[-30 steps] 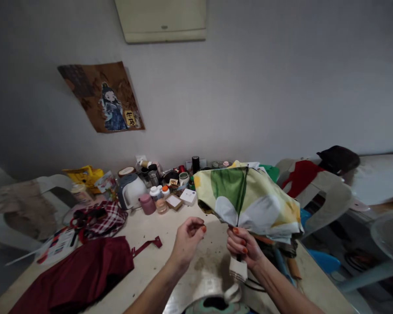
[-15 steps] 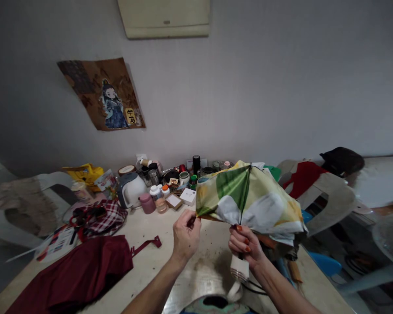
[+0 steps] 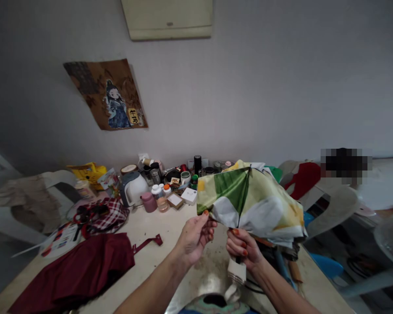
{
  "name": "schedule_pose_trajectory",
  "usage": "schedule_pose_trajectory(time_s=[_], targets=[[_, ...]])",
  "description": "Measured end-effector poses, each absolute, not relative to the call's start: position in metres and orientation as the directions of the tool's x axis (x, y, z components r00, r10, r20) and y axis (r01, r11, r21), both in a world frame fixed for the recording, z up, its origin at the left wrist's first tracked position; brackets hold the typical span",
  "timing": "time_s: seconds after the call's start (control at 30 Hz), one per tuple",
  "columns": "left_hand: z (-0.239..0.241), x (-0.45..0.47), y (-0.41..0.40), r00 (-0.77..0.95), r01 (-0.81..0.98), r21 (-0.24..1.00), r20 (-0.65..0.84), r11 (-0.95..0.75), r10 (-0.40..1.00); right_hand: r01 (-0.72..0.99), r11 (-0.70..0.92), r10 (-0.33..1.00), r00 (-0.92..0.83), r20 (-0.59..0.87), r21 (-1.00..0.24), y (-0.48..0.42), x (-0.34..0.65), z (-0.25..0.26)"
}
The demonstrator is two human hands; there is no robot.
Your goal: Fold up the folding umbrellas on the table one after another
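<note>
A partly folded umbrella (image 3: 265,213), yellow, green and white, is held up over the table, its canopy loose and drooping to the right. My right hand (image 3: 244,248) is closed around its shaft just under the canopy. Below that fist the pale handle (image 3: 236,271) pokes out. At the canopy's lower left edge is my left hand (image 3: 196,237), thumb against the fabric and the other fingers half curled below it. A dark red umbrella (image 3: 81,274) with a strap (image 3: 149,243) lies on the table to the left.
Along the wall stand an electric kettle (image 3: 134,189), a pink jar (image 3: 148,202), several bottles and a white box (image 3: 189,196). A checked cloth bag (image 3: 109,216) lies at left. Chairs flank the table (image 3: 150,266). Another person (image 3: 343,165) is at the far right.
My left hand has turned and shifted right along the canopy edge, from its corner, with its fingers less tightly closed. My right hand keeps its grip on the shaft.
</note>
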State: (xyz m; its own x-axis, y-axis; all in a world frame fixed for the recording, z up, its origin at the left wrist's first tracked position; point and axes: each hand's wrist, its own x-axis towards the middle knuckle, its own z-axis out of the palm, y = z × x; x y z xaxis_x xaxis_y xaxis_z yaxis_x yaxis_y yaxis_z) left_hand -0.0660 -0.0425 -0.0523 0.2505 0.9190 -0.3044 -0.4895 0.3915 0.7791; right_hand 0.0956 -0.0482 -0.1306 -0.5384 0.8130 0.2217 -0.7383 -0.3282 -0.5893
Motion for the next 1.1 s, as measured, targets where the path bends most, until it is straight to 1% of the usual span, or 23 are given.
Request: schedule_pose_trajectory(time_s=[0.07,0.17,0.23,0.33,0.4,0.43,0.5,0.57,0.67,0.73,0.87,0.97,1.03,1.07,1.1], targets=[[-0.054,-0.066,-0.039,0.260,-0.554,0.712,-0.344,0.431,0.902,-0.686,-0.332,0.789,-0.578,0.208,-0.648,-0.050,0.095,-0.130],[-0.063,-0.063,-0.041,0.195,-0.636,0.676,-0.324,0.371,0.926,-0.673,-0.305,0.819,-0.547,0.175,-0.674,-0.049,0.097,-0.129],[-0.069,-0.059,-0.047,0.137,-0.658,0.703,-0.241,0.270,0.961,-0.682,-0.286,0.856,-0.498,0.141,-0.673,-0.048,0.098,-0.129],[-0.075,-0.055,-0.052,-0.002,-0.607,0.793,-0.070,0.054,0.998,-0.674,-0.291,0.883,-0.463,0.081,-0.679,-0.047,0.096,-0.131],[-0.075,-0.055,-0.051,-0.103,-0.583,0.812,-0.045,-0.024,0.994,-0.672,-0.293,0.889,-0.453,0.064,-0.680,-0.047,0.094,-0.130],[-0.073,-0.056,-0.050,-0.135,-0.593,0.805,-0.070,-0.024,0.988,-0.669,-0.290,0.890,-0.451,0.064,-0.684,-0.047,0.092,-0.130],[-0.069,-0.059,-0.046,-0.137,-0.640,0.767,-0.159,0.035,0.978,-0.658,-0.281,0.888,-0.455,0.072,-0.698,-0.048,0.091,-0.129],[-0.066,-0.064,-0.041,-0.084,-0.663,0.740,-0.229,0.118,0.970,-0.638,-0.282,0.879,-0.472,0.074,-0.716,-0.048,0.090,-0.129],[-0.065,-0.068,-0.037,0.031,-0.651,0.727,-0.261,0.218,0.965,-0.614,-0.296,0.866,-0.495,0.065,-0.731,-0.048,0.090,-0.132],[-0.066,-0.070,-0.037,0.094,-0.670,0.693,-0.278,0.267,0.956,-0.610,-0.298,0.867,-0.495,0.058,-0.735,-0.047,0.090,-0.133],[-0.067,-0.077,-0.038,0.164,-0.754,0.560,-0.344,0.343,0.924,-0.637,-0.296,0.874,-0.481,0.067,-0.711,-0.047,0.091,-0.134],[-0.067,-0.085,-0.038,0.212,-0.846,0.393,-0.373,0.361,0.903,-0.653,-0.277,0.880,-0.467,0.087,-0.705,-0.046,0.094,-0.134],[-0.069,-0.089,-0.037,0.243,-0.883,0.292,-0.386,0.368,0.890,-0.638,-0.266,0.874,-0.475,0.098,-0.722,-0.047,0.095,-0.135],[-0.070,-0.089,-0.035,0.244,-0.886,0.274,-0.410,0.374,0.879,-0.627,-0.259,0.871,-0.480,0.102,-0.735,-0.047,0.095,-0.136],[-0.073,-0.089,-0.034,0.223,-0.883,0.286,-0.445,0.374,0.867,-0.612,-0.253,0.868,-0.486,0.104,-0.749,-0.047,0.094,-0.138]])
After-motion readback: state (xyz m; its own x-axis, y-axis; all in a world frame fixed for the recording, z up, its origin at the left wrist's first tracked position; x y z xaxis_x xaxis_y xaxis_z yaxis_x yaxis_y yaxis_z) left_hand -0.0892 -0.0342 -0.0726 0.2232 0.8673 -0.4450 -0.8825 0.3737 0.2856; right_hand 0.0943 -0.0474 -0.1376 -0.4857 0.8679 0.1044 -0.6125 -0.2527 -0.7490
